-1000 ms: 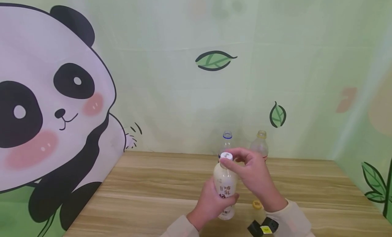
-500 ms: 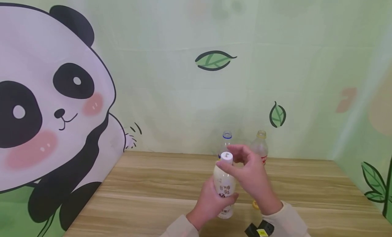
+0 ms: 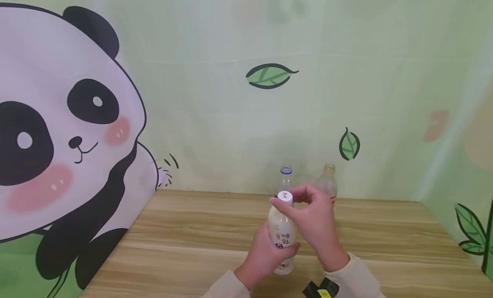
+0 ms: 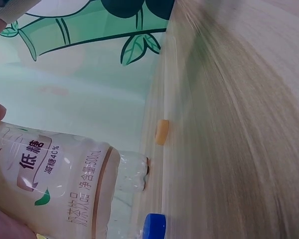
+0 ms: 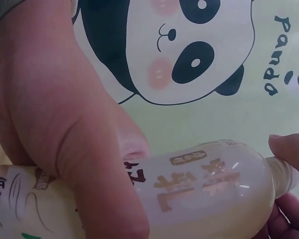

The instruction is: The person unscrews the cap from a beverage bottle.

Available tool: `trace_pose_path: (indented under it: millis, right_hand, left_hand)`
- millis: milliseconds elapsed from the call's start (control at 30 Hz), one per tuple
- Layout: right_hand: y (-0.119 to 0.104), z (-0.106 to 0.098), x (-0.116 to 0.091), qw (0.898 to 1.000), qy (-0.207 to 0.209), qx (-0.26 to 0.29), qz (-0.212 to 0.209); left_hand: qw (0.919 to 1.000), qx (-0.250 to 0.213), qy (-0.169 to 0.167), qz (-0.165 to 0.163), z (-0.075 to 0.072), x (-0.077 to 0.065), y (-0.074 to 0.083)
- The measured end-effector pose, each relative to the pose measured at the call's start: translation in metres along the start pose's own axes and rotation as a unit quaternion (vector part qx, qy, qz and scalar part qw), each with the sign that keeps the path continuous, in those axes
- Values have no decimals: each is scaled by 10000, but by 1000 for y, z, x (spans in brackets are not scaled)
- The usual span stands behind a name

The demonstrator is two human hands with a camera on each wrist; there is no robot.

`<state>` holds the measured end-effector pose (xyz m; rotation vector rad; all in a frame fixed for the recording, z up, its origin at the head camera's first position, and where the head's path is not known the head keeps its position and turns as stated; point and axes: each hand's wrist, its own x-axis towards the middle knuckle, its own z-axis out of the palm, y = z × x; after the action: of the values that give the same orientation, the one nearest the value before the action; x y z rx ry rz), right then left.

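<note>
A milk tea bottle [image 3: 282, 229] with a white cap [image 3: 285, 197] is held nearly upright over the table in the head view. Around its lower body my left hand [image 3: 265, 253] is wrapped, thumb across the front. My right hand [image 3: 316, 219] pinches the cap, with the thumb in front and a finger behind. The left wrist view shows the bottle's printed lower part [image 4: 55, 174]. In the right wrist view, the right thumb [image 5: 291, 149] and fingers lie about the bottle's neck end, partly cut off by the frame.
Behind the hands stand two clear uncapped bottles, one with a blue neck ring [image 3: 286, 172] and one with a yellow neck ring [image 3: 329, 172]. An orange-yellow cap [image 4: 162, 132] and a blue cap [image 4: 154, 226] lie on the wooden table [image 3: 192, 238]. A panda-printed backdrop [image 3: 215, 131] rises behind.
Half a second ago my right fingers were loosened off the cap; now they grip it again. The mark on the cap has turned. The left hand has held the bottle in place.
</note>
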<state>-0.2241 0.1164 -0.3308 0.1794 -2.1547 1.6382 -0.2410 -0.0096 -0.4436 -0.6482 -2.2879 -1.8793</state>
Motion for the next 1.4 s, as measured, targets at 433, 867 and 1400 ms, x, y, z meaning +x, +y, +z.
trace_pose_path:
  millis: [433,867,1400]
  right_hand:
    - [7,-7,2,9974,-599,197,-340]
    - [13,-9,3,9901,-1102,604,-623]
    - [2,1,-1,9996,166,-8,-217]
  left_hand:
    - [10000,-68,-18,0,-1,0,0]
    - [10000,-42,1,30,0,-2,3]
    - [9999,-9,40,151,3,0,3]
